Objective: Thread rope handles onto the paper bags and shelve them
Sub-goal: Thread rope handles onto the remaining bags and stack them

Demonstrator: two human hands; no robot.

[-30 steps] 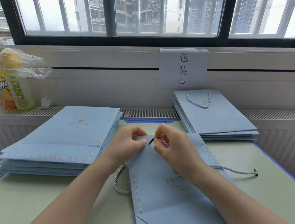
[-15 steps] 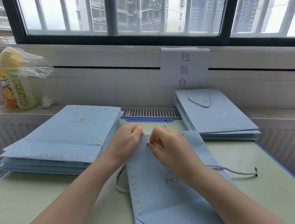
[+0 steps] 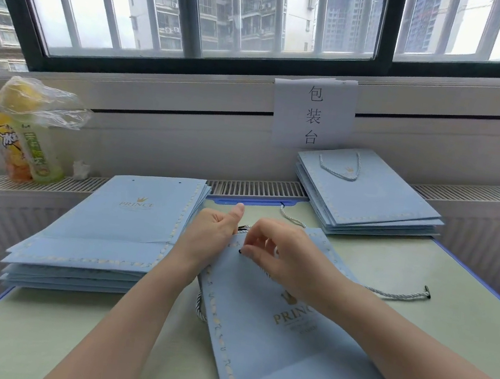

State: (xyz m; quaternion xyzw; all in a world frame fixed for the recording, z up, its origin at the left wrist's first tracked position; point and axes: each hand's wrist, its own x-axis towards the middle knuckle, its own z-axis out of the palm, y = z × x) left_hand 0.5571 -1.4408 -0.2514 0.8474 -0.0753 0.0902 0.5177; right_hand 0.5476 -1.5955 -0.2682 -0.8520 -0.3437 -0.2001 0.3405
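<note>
Bag (image 3: 272, 333): pale blue, flat on the table (image 3: 421, 273) before me, mouth edge away from me, crest side up.

Left hand (image 3: 215, 232): I grip the bag's top edge, fingers curled under, thumb raised. A black rope tip pokes out just beside my knuckles.

Right hand (image 3: 284, 256): fingertips pinch a rope (image 3: 399, 294) end at a punch hole near the bag's top; the rest of it trails right across the table to a black tip.

Loop (image 3: 201, 306): a second rope curve shows at the bag's left edge.

Left stack (image 3: 104, 234): bags without handles, holes bare.

Right stack (image 3: 364, 197): bags on the far ledge, top one with a rope handle.

Bottles (image 3: 24, 146): far left on the ledge, under a plastic wrap.

Sign (image 3: 313, 115): paper, taped below the window.
</note>
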